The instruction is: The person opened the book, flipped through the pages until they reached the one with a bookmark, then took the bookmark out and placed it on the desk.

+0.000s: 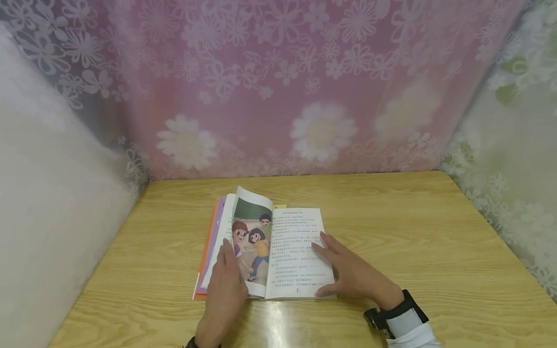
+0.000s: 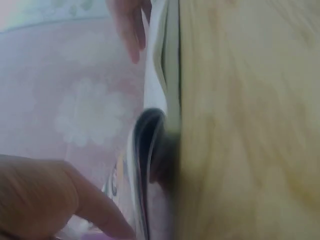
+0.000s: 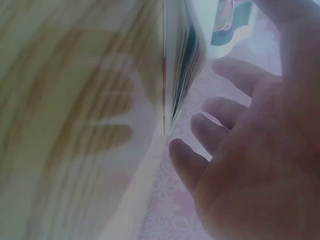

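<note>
An open book [image 1: 298,261] lies on the table, its right page covered with printed text. On the left, an illustrated page [image 1: 254,232] of cartoon children bows upward. My left hand [image 1: 227,285] rests on the lower left part of the book, over that page's edge, fingers fairly straight. In the left wrist view, the thumb of my left hand [image 2: 50,200] lies by a curled bundle of pages [image 2: 145,145]. My right hand [image 1: 359,275] lies along the right page's outer edge, fingers spread. The right wrist view shows its fingers loosely bent beside the page stack [image 3: 182,75].
Orange and purple cover edges [image 1: 211,241] show beneath the book's left side. A wooden table [image 1: 413,217] surrounds the book. Pink floral cloth [image 1: 252,96] hangs behind, and pale cloth [image 1: 56,193] stands at the left. A watch-like strap [image 1: 404,307] circles the right wrist.
</note>
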Tool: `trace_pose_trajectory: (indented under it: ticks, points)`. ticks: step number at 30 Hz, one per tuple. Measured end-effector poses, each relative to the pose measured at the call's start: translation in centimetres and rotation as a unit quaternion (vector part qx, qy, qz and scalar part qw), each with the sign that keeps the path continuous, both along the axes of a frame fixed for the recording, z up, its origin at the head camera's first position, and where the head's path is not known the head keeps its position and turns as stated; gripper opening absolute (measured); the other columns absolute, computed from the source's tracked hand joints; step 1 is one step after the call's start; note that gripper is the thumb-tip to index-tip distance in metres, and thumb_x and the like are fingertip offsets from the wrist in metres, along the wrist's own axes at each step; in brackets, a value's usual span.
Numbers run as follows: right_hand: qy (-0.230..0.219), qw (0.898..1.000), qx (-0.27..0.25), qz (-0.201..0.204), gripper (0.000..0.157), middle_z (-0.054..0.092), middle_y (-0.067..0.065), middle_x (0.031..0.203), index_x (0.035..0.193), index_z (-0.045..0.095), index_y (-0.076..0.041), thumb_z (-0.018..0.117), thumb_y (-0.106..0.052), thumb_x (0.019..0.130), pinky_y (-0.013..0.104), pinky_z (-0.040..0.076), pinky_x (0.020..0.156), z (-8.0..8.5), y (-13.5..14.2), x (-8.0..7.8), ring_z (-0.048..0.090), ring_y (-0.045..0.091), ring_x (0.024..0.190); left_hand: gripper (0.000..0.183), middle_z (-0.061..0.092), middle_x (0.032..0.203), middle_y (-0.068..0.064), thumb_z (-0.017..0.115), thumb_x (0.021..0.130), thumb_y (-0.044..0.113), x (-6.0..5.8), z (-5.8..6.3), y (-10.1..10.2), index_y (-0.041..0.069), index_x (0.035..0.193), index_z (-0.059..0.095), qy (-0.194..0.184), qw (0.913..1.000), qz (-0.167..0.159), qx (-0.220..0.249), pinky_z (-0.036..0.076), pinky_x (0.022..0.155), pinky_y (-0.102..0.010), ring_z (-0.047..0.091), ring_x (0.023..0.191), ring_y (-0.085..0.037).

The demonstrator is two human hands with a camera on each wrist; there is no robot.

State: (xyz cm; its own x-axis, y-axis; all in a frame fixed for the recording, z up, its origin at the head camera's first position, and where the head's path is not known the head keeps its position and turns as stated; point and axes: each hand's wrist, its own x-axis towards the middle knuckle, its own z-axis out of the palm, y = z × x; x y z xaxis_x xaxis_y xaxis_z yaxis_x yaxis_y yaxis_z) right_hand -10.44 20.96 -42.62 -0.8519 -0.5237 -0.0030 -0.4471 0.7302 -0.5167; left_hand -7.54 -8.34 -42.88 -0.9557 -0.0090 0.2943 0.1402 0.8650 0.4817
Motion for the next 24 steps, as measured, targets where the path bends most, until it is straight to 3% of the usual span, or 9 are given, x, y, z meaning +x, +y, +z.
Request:
trace_pose_trajectory:
  ticks: [2, 4, 7, 9, 12, 14, 16, 19, 24]
  points:
    - [0.0, 1.0, 0.0, 0.006, 0.106, 0.015, 0.016, 0.156, 0.148, 0.035, -0.009, 0.073, -0.063, 0.066, 0.05, 0.025, 0.108, -0.1, 0.2, 0.0, 0.017, 0.035, 0.141, 0.068, 0.032, 0.136, -0.04, 0.051, 0.081, -0.014, 0.0, -0.2, -0.4, -0.015, 0.143, 0.022, 0.009, 0.9999, 0.004, -0.008, 0.05, 0.075, -0.056, 0.052, 0.105, -0.052]
    - [-0.004, 1.0, 0.0, 0.01, 0.105, 0.016, 0.015, 0.156, 0.148, 0.035, -0.01, 0.075, -0.061, 0.066, 0.049, 0.026, 0.108, -0.2, 0.3, 0.0, 0.018, 0.034, 0.141, 0.073, 0.025, 0.139, -0.042, 0.052, 0.075, -0.017, 0.0, -0.3, -0.8, -0.012, 0.143, 0.025, 0.019, 0.9997, 0.005, -0.018, 0.046, 0.082, -0.06, 0.042, 0.115, -0.056]
    - [-0.01, 1.0, 0.0, 0.016, 0.105, 0.017, 0.015, 0.156, 0.148, 0.035, -0.009, 0.076, -0.058, 0.065, 0.049, 0.027, 0.107, -0.2, 0.5, -0.1, 0.018, 0.034, 0.141, 0.08, 0.021, 0.145, -0.037, 0.053, 0.067, -0.019, -0.1, -0.5, -1.3, -0.004, 0.143, 0.035, 0.027, 0.9988, -0.008, -0.039, 0.03, 0.095, -0.068, 0.025, 0.129, -0.056]
    - [-0.014, 1.0, 0.007, 0.018, 0.105, 0.018, 0.013, 0.156, 0.149, 0.034, -0.01, 0.077, -0.057, 0.065, 0.048, 0.028, 0.107, -0.2, 0.5, -0.1, 0.018, 0.034, 0.141, 0.085, 0.024, 0.147, -0.032, 0.053, 0.06, -0.022, -0.2, -0.6, -1.5, 0.0, 0.141, 0.042, 0.031, 0.9972, -0.038, -0.057, 0.02, 0.099, -0.071, 0.019, 0.134, -0.053]
    - [-0.023, 0.999, 0.007, 0.025, 0.104, 0.018, 0.011, 0.157, 0.149, 0.033, -0.01, 0.077, -0.055, 0.066, 0.048, 0.027, 0.107, -0.2, 0.4, -0.1, 0.018, 0.033, 0.141, 0.083, 0.034, 0.146, -0.025, 0.05, 0.06, -0.025, -0.4, -0.7, -1.7, 0.001, 0.139, 0.048, 0.008, 0.9931, -0.105, -0.053, 0.023, 0.103, -0.063, 0.024, 0.136, -0.045]
    - [-0.029, 0.999, 0.006, 0.031, 0.103, 0.019, 0.009, 0.157, 0.15, 0.032, -0.011, 0.077, -0.053, 0.067, 0.048, 0.026, 0.108, -0.2, 0.3, -0.1, 0.017, 0.031, 0.142, 0.079, 0.04, 0.144, -0.023, 0.046, 0.061, -0.026, -0.4, -0.7, -1.8, -0.001, 0.136, 0.05, -0.018, 0.989, -0.14, -0.044, 0.032, 0.102, -0.056, 0.032, 0.134, -0.041]
    - [-0.03, 0.999, 0.004, 0.039, 0.1, 0.02, 0.008, 0.156, 0.149, 0.033, -0.011, 0.076, -0.051, 0.069, 0.048, 0.025, 0.109, -0.2, 0.3, -0.2, 0.017, 0.031, 0.142, 0.074, 0.044, 0.141, -0.022, 0.045, 0.064, -0.025, -0.3, -0.7, -1.9, -0.003, 0.134, 0.052, -0.039, 0.9864, -0.155, -0.038, 0.039, 0.098, -0.05, 0.039, 0.13, -0.038]
    - [-0.029, 0.999, 0.006, 0.046, 0.094, 0.024, 0.007, 0.155, 0.149, 0.035, -0.01, 0.075, -0.049, 0.072, 0.05, 0.024, 0.109, -0.1, 0.3, -0.3, 0.018, 0.031, 0.142, 0.065, 0.047, 0.137, -0.022, 0.049, 0.069, -0.02, -0.3, -0.4, -2.0, -0.004, 0.131, 0.054, -0.038, 0.9852, -0.16, -0.049, 0.045, 0.091, -0.047, 0.046, 0.125, -0.038]
    - [-0.03, 0.999, 0.01, 0.041, 0.084, 0.03, 0.009, 0.153, 0.146, 0.04, -0.009, 0.075, -0.043, 0.077, 0.053, 0.023, 0.108, -0.1, 0.3, -0.6, 0.024, 0.032, 0.139, 0.058, 0.045, 0.141, -0.019, 0.056, 0.072, -0.004, -0.3, 0.1, -1.9, -0.005, 0.13, 0.055, -0.052, 0.9807, -0.184, -0.04, 0.04, 0.097, -0.051, 0.04, 0.126, -0.043]
